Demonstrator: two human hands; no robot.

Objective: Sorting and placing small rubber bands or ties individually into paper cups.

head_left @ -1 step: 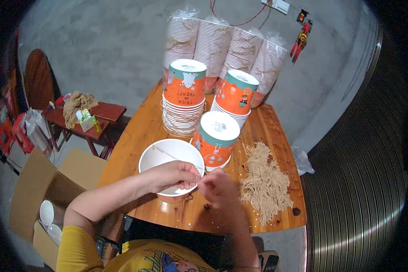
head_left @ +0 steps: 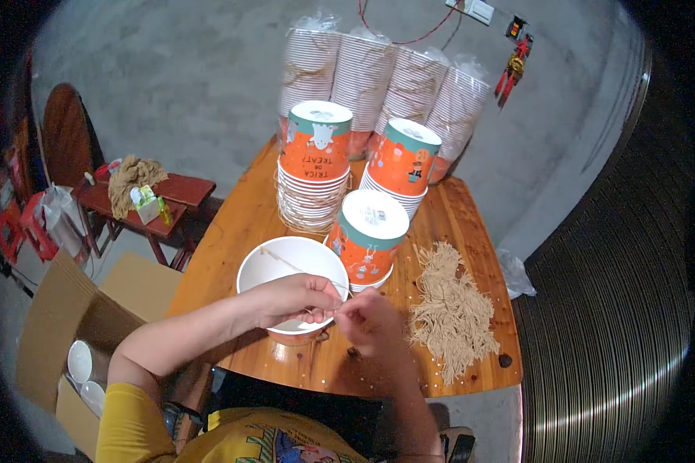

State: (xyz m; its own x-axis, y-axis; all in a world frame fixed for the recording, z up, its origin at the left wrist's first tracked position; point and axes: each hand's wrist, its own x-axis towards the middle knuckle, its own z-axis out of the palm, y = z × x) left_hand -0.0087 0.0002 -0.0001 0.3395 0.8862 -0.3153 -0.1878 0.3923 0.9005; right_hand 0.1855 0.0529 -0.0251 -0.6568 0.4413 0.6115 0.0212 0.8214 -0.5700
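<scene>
Left hand (head_left: 295, 299) and right hand (head_left: 369, 318) close together, fingers (head_left: 322, 299) curled, left elbow (head_left: 133, 356) bent.

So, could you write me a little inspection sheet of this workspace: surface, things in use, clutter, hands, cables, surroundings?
Surface: wooden table, small white specks near its front edge.
Job's things: open cup upright, a string across its mouth; string pile at right; three upside-down cup stacks; four bagged stacks behind.
Clutter: clear bag by the table's right edge; box at left with white cups in it.
Hands: left hand and right hand pinched close together at the cup's rim, seemingly on the string.
Cables: red cord on the wall.
Surroundings: grey wall, ribbed shutter at right, red bench at left.
</scene>
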